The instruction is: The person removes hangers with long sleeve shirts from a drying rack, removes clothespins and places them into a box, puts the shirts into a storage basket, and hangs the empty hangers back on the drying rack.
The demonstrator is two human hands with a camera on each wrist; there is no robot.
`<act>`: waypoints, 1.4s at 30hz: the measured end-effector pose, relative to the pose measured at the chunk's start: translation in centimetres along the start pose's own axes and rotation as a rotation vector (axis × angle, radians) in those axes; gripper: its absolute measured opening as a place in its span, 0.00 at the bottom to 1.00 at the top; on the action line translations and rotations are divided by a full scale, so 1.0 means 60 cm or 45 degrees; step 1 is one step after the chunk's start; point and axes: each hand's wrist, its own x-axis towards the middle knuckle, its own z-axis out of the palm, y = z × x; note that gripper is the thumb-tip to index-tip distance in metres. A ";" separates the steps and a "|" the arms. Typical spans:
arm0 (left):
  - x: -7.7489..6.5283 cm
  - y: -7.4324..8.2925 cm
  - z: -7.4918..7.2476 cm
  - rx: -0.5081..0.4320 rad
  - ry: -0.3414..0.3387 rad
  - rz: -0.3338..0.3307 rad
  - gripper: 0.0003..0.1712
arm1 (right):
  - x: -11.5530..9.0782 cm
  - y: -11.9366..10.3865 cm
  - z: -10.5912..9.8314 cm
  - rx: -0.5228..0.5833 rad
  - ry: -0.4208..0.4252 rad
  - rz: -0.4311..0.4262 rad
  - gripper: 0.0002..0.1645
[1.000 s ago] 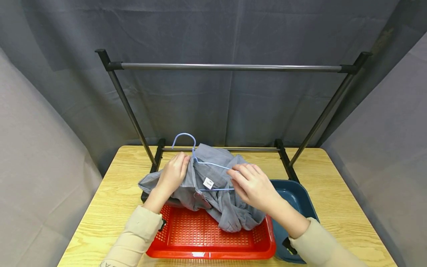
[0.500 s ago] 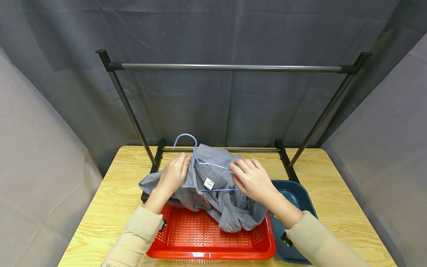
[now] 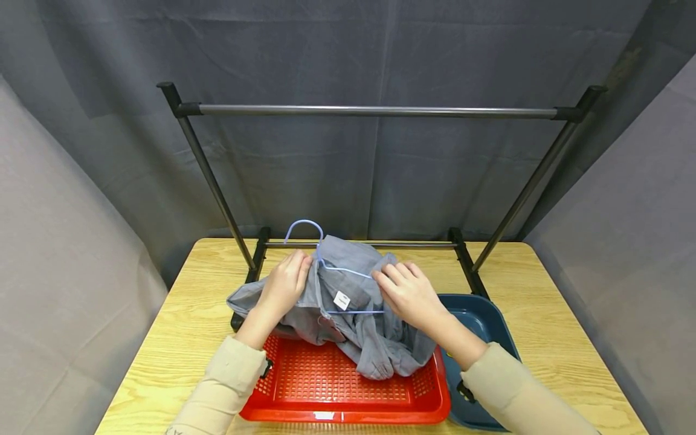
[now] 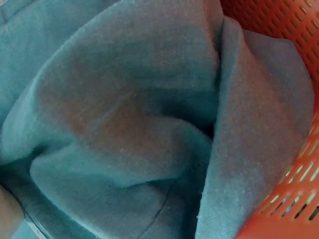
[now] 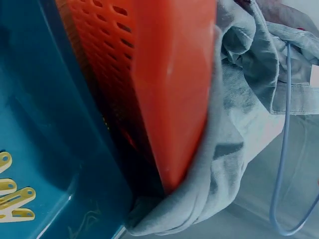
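Note:
A crumpled grey shirt [image 3: 348, 338] with a white label [image 3: 341, 300] lies over the back of the red basket [image 3: 342, 411]. A light blue hanger [image 3: 348, 270] sits at its collar, hook pointing up; its left part is hidden by cloth and hand. My left hand [image 3: 284, 283] grips the shirt's edge just left of the hanger's neck. With curled fingers, my right hand [image 3: 408, 294] pinches the hanger's right arm. In the right wrist view the rounded end of the hanger [image 5: 286, 230] shows outside the cloth. Shirt folds [image 4: 129, 114] fill most of the left wrist view.
A blue tray [image 3: 478, 317] stands right of the basket, partly under my right forearm; yellow clothes pegs [image 5: 15, 201] lie in it. Behind, a black-footed rack with a metal crossbar [image 3: 375, 111] rises above the wooden table [image 3: 554, 338]. Grey curtains surround the table.
My right hand has shifted slightly up and to the left, its fingers closing at the hanger's arm. The hanger's hook has moved a little right and down. My left hand barely moves.

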 end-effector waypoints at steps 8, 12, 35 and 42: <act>-0.001 0.002 -0.001 0.007 -0.008 -0.014 0.06 | -0.004 -0.001 0.003 0.020 0.014 0.004 0.11; -0.001 0.002 -0.001 0.001 -0.013 -0.019 0.05 | -0.006 -0.002 0.004 0.039 0.036 0.001 0.17; 0.001 -0.010 -0.014 0.060 0.047 0.028 0.17 | -0.042 0.029 -0.035 0.268 0.186 0.198 0.24; 0.003 -0.020 -0.019 0.102 0.053 0.030 0.21 | -0.052 0.047 -0.055 0.234 0.342 0.186 0.19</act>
